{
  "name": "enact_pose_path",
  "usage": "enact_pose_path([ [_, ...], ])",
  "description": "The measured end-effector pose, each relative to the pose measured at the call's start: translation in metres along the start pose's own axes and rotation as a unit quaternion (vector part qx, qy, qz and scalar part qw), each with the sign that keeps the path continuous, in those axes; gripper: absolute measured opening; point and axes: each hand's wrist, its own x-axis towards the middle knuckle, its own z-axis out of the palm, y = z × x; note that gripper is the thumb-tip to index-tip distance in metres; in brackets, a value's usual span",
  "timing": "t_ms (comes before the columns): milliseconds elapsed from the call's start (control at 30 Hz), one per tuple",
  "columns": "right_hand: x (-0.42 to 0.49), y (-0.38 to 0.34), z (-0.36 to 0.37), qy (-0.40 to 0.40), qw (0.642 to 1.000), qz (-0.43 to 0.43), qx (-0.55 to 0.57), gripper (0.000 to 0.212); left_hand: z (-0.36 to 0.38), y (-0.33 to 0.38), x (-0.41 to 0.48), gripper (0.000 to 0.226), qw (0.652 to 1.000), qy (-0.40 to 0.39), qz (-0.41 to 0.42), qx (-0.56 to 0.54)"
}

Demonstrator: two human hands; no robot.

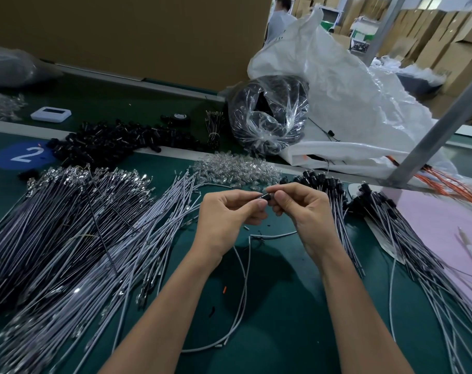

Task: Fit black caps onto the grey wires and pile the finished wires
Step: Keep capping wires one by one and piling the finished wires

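Far left corner of the green surface [283,306]: clear bag [11,66], contents too blurred to tell. Just nearer, small heap of clear parts [3,103], then a white device [51,114] and a blue sticker [21,155] marked 2. Along the left edge and spreading toward the middle, big heap of wires [67,225], uncapped, metal ends pointing to the far side. Beyond that heap, loose caps [116,141] in a black pile, with a tied bundle [214,128] just right of it. Over the middle of the surface, left hand [229,214] and right hand [302,211] close together, fingers curled, both pinching one cap [267,197] between thumb and fingertips. Below them, single wire [245,265] curving toward the near edge, upper end hidden behind the left hand. Beyond the hands, clear pieces [237,168] in a low pile. At the far edge, open clear sack [270,117] full of black parts, leaning on a large white bag [351,90], contents hidden. Toward the right edge, finished wires [391,238] fanned in a pile, capped ends at the far side, partly over a pink sheet [445,228]. Near the far right corner, orange leads [450,179] behind a slanted metal post [431,139].
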Motion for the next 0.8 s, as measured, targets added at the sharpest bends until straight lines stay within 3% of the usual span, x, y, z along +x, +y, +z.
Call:
enact_pose_path([
  [133,-0.0020,-0.0010,0.0004,0.001,0.999,0.023,0.045,0.012,0.0003,-0.0022,-0.0013,0.017,0.999,-0.020,0.029,0.013],
  [333,-0.0028,-0.0023,-0.0020,-0.019,0.999,0.028,0.025,0.011,-0.0021,-0.0043,-0.0010,0.015,0.995,-0.031,0.071,0.059],
  [800,-0.0056,-0.0035,-0.0027,-0.044,0.996,0.046,0.070,0.011,-0.0013,-0.0068,-0.0040,0.015,0.995,-0.031,0.086,0.038],
])
